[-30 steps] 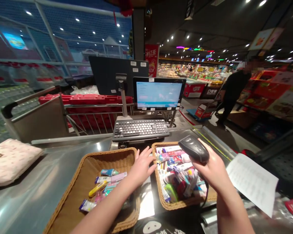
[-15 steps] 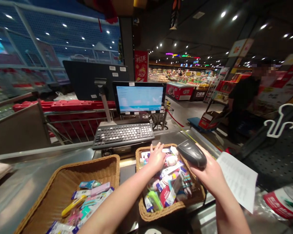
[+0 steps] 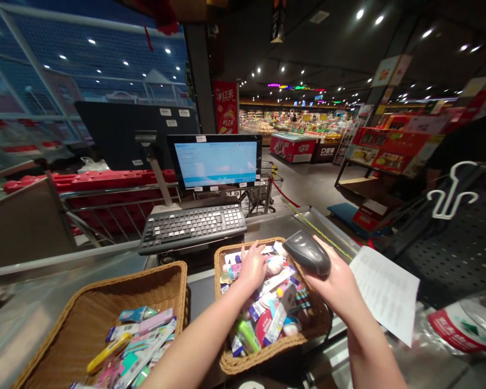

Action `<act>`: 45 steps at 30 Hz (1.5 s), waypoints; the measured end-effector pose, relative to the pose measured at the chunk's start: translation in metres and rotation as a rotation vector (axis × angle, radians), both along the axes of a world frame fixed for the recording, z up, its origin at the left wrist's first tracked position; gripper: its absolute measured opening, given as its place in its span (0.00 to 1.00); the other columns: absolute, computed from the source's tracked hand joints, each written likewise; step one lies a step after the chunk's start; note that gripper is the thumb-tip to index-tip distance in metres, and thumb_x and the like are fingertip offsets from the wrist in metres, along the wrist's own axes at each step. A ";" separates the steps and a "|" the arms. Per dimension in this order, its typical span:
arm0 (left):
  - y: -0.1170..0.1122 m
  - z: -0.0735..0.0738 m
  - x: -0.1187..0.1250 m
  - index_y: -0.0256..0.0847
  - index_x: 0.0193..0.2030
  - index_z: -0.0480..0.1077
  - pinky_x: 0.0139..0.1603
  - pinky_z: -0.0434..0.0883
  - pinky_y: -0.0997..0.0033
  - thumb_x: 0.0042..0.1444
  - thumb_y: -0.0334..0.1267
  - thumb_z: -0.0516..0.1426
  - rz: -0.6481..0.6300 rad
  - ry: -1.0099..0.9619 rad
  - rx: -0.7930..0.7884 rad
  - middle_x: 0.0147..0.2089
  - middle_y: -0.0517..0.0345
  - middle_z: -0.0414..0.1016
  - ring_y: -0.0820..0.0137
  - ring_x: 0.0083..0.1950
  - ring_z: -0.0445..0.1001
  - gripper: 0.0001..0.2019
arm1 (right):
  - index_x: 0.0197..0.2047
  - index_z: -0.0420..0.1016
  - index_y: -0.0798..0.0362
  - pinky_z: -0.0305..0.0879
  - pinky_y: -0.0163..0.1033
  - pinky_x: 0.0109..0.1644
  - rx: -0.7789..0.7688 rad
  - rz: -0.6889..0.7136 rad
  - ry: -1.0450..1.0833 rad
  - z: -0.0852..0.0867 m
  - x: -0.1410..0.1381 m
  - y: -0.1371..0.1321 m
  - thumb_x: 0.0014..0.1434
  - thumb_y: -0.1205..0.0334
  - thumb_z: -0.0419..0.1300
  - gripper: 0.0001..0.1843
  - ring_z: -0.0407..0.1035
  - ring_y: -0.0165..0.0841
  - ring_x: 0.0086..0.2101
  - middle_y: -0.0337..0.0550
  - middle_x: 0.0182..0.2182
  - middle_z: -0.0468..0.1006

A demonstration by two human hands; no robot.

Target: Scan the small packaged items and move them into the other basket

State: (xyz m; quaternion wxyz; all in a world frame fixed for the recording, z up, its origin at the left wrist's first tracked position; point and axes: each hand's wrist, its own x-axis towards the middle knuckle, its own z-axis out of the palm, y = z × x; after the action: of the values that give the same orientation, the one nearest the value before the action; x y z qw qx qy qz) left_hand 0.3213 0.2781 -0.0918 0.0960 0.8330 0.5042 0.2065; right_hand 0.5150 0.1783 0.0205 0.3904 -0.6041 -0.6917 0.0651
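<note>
My right hand [image 3: 335,281] grips a dark handheld barcode scanner [image 3: 306,252] above the right edge of the right wicker basket [image 3: 263,354]. That basket is piled with small colourful packets [image 3: 273,302]. My left hand [image 3: 253,266] reaches into it, fingers curled down onto the packets near the far side; whether it has hold of one is hidden. A second wicker basket [image 3: 105,289] at the left holds several similar packets [image 3: 140,337].
Behind the baskets on a steel checkout counter [image 3: 28,324] stand a keyboard [image 3: 192,226] and a lit monitor [image 3: 215,161]. A printed sheet [image 3: 384,292] lies to the right. Red carts [image 3: 105,181] and a rail are behind; shop aisles stretch beyond.
My left hand has moved from between the two baskets into the right basket and settled on the packets. The view has swung right; my right hand keeps the scanner.
</note>
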 end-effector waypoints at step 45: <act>-0.084 0.129 -0.241 0.43 0.29 0.73 0.68 0.49 0.33 0.61 0.41 0.51 0.445 -0.394 0.360 0.65 0.51 0.69 0.54 0.72 0.56 0.13 | 0.57 0.70 0.47 0.47 0.68 0.68 0.078 0.472 -0.102 0.051 -0.165 -0.018 0.48 0.68 0.58 0.31 0.56 0.52 0.65 0.49 0.59 0.72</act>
State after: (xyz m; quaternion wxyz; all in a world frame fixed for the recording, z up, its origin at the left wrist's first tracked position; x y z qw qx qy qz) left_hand 0.0801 0.1938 0.0374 -0.0042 0.6502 0.6008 0.4650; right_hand 0.3496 0.1600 0.0713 0.3518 -0.4127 -0.8345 0.0973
